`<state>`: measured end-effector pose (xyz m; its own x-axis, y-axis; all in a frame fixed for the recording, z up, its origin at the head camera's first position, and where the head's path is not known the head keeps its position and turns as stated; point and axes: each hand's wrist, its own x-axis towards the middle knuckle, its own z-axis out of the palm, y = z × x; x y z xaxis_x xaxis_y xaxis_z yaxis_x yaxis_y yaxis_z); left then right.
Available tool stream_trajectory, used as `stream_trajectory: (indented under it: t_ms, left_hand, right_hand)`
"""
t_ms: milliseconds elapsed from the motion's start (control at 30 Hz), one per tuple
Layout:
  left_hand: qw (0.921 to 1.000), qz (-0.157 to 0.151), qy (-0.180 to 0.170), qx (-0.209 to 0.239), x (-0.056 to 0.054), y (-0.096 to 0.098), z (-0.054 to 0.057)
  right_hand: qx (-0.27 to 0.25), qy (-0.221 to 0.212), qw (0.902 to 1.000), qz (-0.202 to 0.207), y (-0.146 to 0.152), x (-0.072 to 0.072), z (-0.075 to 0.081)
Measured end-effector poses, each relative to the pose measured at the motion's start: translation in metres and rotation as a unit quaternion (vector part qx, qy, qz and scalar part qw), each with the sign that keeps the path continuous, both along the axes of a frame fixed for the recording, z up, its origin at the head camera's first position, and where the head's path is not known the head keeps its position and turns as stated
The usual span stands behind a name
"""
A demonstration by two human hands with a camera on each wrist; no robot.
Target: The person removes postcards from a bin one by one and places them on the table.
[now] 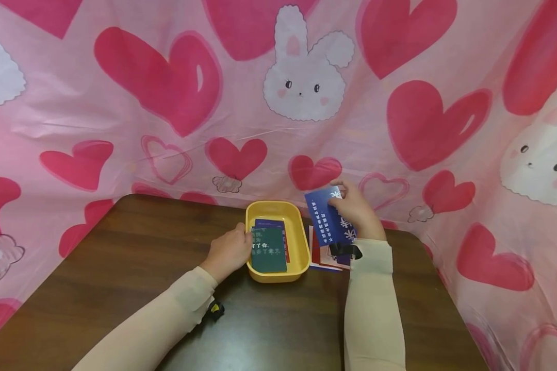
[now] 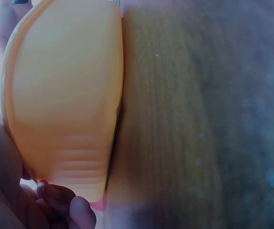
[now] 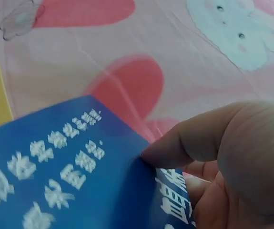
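My left hand [image 1: 229, 251] grips the left rim of a yellow plastic tray [image 1: 301, 247], its thumb over the edge. In the left wrist view, the curled fingers [image 2: 82, 210] lie against the outer wall of the tray. Inside the tray lies a dark green card [image 1: 269, 257] with pale writing, over a purple card [image 1: 273, 223] and a red one. Right of the tray, my right hand [image 1: 357, 208] pinches a blue card [image 1: 322, 216] with white characters between thumb and fingers. The blue card is held tilted above other cards.
Several loose cards [image 1: 322, 260], red, white and blue, lie on the brown wooden table [image 1: 269, 319] right of the tray, partly hidden by the right hand's card. A pink cloth [image 1: 241, 118] with hearts and rabbits hangs behind the table and along its sides.
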<state>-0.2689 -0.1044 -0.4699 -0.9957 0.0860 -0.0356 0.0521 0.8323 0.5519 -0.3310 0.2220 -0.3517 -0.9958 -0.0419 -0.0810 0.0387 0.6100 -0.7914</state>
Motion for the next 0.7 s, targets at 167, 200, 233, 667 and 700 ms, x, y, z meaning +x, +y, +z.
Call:
stream_trajectory:
  t_ms: [167,200,233,667,700]
  left_hand:
    - [1.0000,0.001,-0.005,0.002,0.000,-0.001,0.001]
    - [1.0000,0.001,-0.004,0.003,0.000,-0.001,0.001]
    - [1.0000,0.001,-0.004,0.003,0.000,-0.001,0.001]
    - [1.0000,0.009,0.002,0.003,-0.002,-0.003,0.001]
    - [1.0000,0.009,0.002,0.003,-0.003,-0.004,0.000]
  right_hand:
    - [0.012,0.004,0.9997,-0.023,0.019,0.001,-0.003]
    - [0.015,0.007,0.9995,-0.028,0.023,0.001,-0.004]
    - [0.014,0.010,0.9993,-0.033,0.027,0.001,-0.005]
    - [0.048,0.000,0.9915,-0.121,0.067,-0.002,-0.017]
    - [0.045,-0.007,0.9911,-0.125,0.072,-0.004,-0.020]
